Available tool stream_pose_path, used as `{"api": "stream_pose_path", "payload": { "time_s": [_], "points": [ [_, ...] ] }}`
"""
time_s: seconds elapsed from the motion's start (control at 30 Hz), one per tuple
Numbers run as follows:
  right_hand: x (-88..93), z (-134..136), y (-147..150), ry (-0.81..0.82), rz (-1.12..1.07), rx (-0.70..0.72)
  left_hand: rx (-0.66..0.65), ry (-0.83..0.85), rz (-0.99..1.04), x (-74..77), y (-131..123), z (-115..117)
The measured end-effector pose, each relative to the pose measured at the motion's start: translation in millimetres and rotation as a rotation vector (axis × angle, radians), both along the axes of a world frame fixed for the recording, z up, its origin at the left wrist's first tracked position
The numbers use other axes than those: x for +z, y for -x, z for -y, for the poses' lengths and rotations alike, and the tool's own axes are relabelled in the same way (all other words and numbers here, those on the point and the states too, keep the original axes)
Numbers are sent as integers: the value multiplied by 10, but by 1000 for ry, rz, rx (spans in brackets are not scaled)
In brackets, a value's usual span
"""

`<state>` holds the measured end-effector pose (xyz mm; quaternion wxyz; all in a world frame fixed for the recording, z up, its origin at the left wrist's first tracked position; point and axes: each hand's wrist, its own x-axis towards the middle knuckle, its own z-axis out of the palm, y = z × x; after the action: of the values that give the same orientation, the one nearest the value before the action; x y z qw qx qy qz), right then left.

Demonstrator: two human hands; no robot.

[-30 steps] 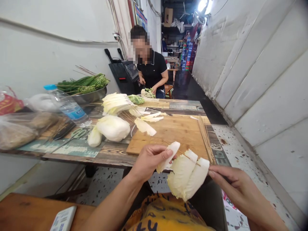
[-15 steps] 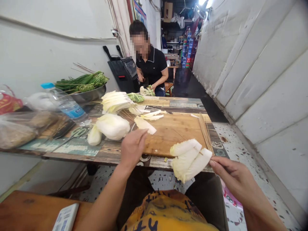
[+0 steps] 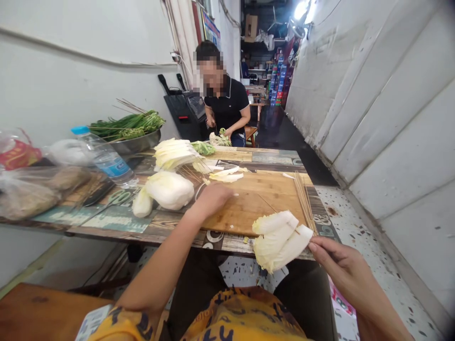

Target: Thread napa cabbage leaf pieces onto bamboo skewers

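Note:
My right hand (image 3: 337, 258), in front of the table edge, pinches the end of a skewer (image 3: 267, 202) threaded through several pale cabbage leaves (image 3: 280, 239). The leaves fan out left of my fingers, over the near edge of the cutting board (image 3: 256, 199). My left hand (image 3: 215, 196) is closed over the board's left part. It mostly covers a cabbage leaf (image 3: 235, 194), of which little more than a white end shows. Beyond it lie loose leaf strips (image 3: 227, 175). A whole cabbage heart (image 3: 170, 189) sits left of this hand, with stacked leaves (image 3: 176, 154) behind.
Thin bamboo sticks (image 3: 304, 201) lie along the board's right side. To the left are scissors (image 3: 119, 196), a water bottle (image 3: 108, 158), a plastic bag (image 3: 31, 189) and a metal bowl of greens (image 3: 131, 137). Across the table a person (image 3: 227, 106) handles a vegetable.
My left hand has moved right and a little farther over the board, turning so that it covers the leaf it held. My right hand and the skewered leaves have hardly moved.

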<state>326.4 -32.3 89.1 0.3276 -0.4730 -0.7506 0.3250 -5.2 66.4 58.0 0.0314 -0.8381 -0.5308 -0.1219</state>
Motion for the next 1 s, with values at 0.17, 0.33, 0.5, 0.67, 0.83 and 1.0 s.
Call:
{"api": "stream_pose_path", "payload": {
  "time_s": [0.17, 0.33, 0.5, 0.67, 0.83, 1.0],
  "points": [
    [-34, 11, -13, 5, 29, 8, 56, 81, 526, 127, -223, 344],
    [-27, 17, 17, 51, 55, 68, -20, 587, 1334, 240, -366, 660],
    [-34, 39, 16, 99, 67, 88, -1, 795, 1667, 231, -403, 731],
    [-25, 54, 7, 81, 76, 97, 19, 818, 1774, 232, -394, 719],
    [1, 53, 13, 54, 88, 103, -1, 846, 1798, 239, -392, 728],
    [5, 49, 9, 31, 103, 106, -20, 862, 1783, 241, -394, 746]
  ]
}}
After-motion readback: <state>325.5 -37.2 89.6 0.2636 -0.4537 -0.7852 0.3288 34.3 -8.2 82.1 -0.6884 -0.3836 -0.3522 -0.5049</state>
